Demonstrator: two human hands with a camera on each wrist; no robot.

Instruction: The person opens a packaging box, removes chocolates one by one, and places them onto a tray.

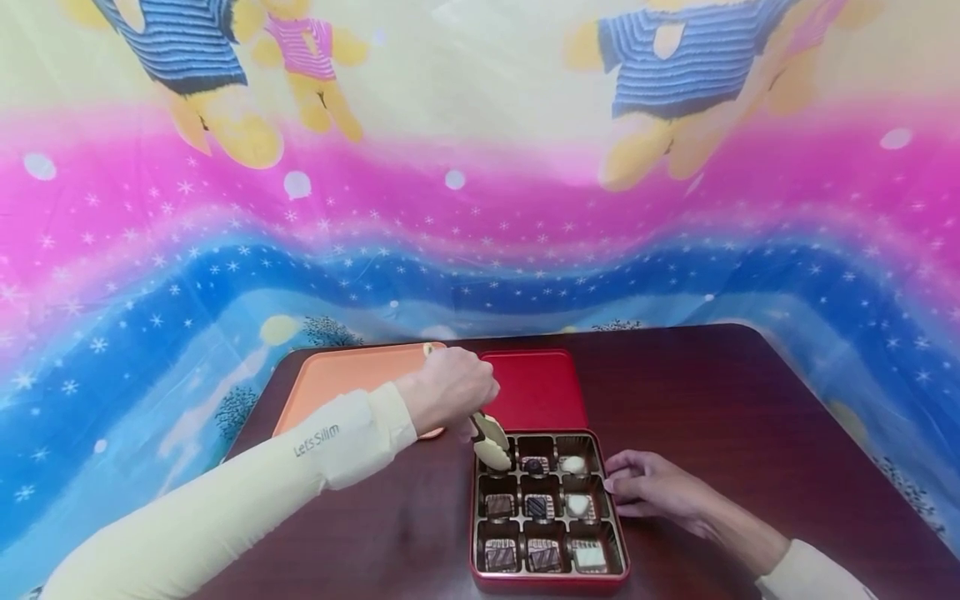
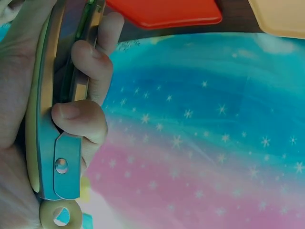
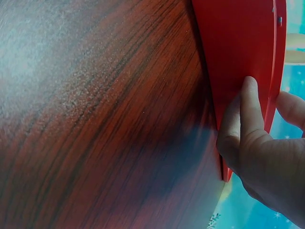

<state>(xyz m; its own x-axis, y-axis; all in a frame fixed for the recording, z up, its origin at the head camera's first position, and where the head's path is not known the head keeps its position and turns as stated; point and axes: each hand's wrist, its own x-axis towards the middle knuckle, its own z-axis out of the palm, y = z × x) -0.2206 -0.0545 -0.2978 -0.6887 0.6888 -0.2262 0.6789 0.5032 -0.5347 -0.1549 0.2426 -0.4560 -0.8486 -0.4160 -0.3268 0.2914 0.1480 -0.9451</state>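
My left hand grips a pair of tongs with cream handles and a metal hinge. The cream tong tips point down into the back-left compartment of a red square box. Whether anything sits between the tips is hidden. Dark chocolates fill the left and middle columns of the divided insert, and white ones the right column. The right hand rests its fairly straight fingers against the box's right wall, with the thumb by the rim.
Behind the box lies a flat red lid. To its left an orange tray is partly covered by the left arm. The dark wooden table backs onto a patterned cloth.
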